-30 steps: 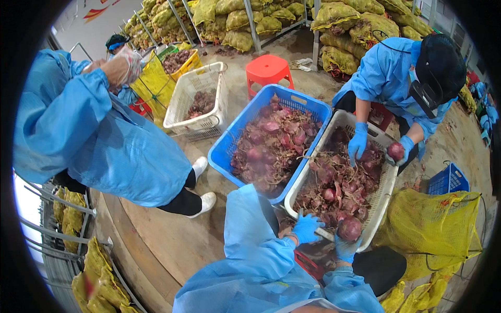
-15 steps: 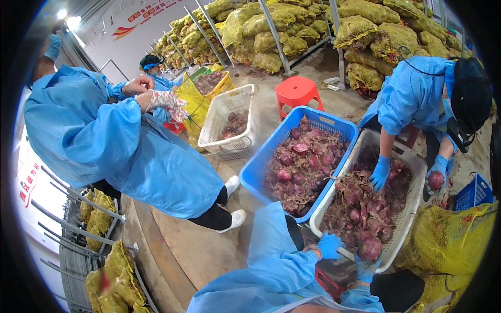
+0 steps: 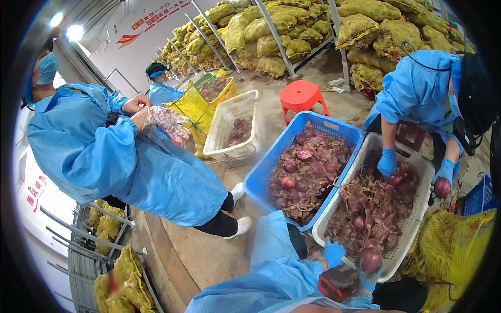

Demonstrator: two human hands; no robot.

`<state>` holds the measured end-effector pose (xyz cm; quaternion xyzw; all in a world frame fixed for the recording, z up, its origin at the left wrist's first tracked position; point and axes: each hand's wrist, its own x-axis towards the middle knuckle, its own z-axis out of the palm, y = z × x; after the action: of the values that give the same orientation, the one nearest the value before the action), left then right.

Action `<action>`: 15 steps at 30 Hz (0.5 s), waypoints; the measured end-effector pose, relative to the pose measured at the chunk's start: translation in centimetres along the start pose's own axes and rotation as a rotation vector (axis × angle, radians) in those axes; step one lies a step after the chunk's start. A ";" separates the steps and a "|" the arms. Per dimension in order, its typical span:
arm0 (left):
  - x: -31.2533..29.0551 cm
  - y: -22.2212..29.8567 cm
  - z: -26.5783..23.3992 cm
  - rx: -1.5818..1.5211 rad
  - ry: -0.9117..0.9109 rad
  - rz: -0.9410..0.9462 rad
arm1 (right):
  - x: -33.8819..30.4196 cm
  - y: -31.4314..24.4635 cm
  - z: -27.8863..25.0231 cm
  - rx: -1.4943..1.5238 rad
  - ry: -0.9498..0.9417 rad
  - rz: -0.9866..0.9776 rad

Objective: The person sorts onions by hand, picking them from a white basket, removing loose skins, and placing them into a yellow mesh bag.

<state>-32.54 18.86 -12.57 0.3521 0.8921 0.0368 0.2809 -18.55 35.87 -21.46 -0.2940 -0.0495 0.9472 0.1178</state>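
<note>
In front of me stands a white slatted crate (image 3: 421,219) full of red onions and loose dry skins. My right hand (image 3: 367,280), in a blue glove, grips a large red onion (image 3: 370,259) over the crate's near end; the onion hides most of its fingers. Beside it, my left hand (image 3: 333,254), also blue-gloved, is at the crate's near left corner. Its fingers look apart, with nothing visible in them. Across the crate, a co-worker's gloved hand (image 3: 387,163) reaches down to another onion (image 3: 395,179), and their other hand (image 3: 445,171) holds an onion (image 3: 442,187) outside the crate.
A blue crate (image 3: 255,182) of onions adjoins the white one on the left. Behind it are a red stool (image 3: 301,97) and another white crate (image 3: 209,144). A person (image 3: 120,156) stands at left. A yellow mesh sack (image 3: 443,248) lies at right; stacked sacks (image 3: 391,39) line the back.
The view has shifted slightly, so the crates sit lower. My right hand still holds the large onion. The co-worker's hand in the crate has moved to an onion.
</note>
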 end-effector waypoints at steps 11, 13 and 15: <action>2.4 0.6 4.3 0.329 0.152 -0.125 | 1.0 -0.3 -4.1 -0.129 -0.081 0.004; 2.1 0.2 5.0 0.385 0.199 -0.081 | 1.0 -0.4 -4.3 -0.067 -0.015 0.046; 2.4 0.4 4.9 0.431 0.118 -0.063 | 1.2 0.0 -3.5 -0.056 0.036 0.054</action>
<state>-31.10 20.10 -17.76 0.3732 0.9048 -0.1430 0.1471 -17.56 36.23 -25.03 -0.3153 -0.0658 0.9429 0.0850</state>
